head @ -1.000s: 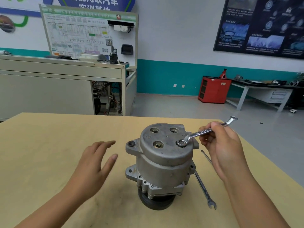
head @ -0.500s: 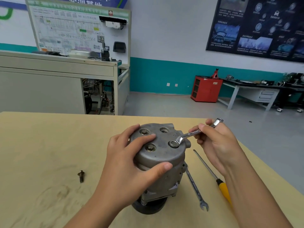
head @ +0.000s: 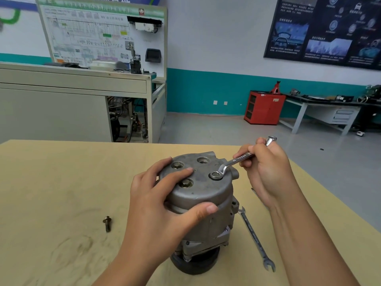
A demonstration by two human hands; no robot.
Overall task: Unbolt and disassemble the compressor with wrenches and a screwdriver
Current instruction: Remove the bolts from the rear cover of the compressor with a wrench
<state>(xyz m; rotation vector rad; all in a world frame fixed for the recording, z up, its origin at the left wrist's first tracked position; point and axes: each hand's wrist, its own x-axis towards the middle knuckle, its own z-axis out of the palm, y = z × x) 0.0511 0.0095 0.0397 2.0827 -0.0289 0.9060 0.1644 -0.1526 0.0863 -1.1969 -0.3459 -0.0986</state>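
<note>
Bolt-loosening stage: left hand (head: 165, 205) clamps round the grey cast-metal compressor (head: 203, 195), right hand (head: 266, 168) pinches a shiny steel ring wrench (head: 237, 161) seated on its top bolt. Next, probably a steady pull.

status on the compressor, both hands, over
Left hand grips compressor top. Right hand holds wrench, ring end on the top. Spare wrench, loose bolt lie aside on table.

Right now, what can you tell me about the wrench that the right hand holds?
The wrench is slim, shiny steel, with stamped lettering on its shaft and a ring at both ends. One ring sits flat on top of the compressor, apparently over a bolt; the shaft rises to the right. The right hand grips the shaft, and the far ring pokes out above it.
</note>
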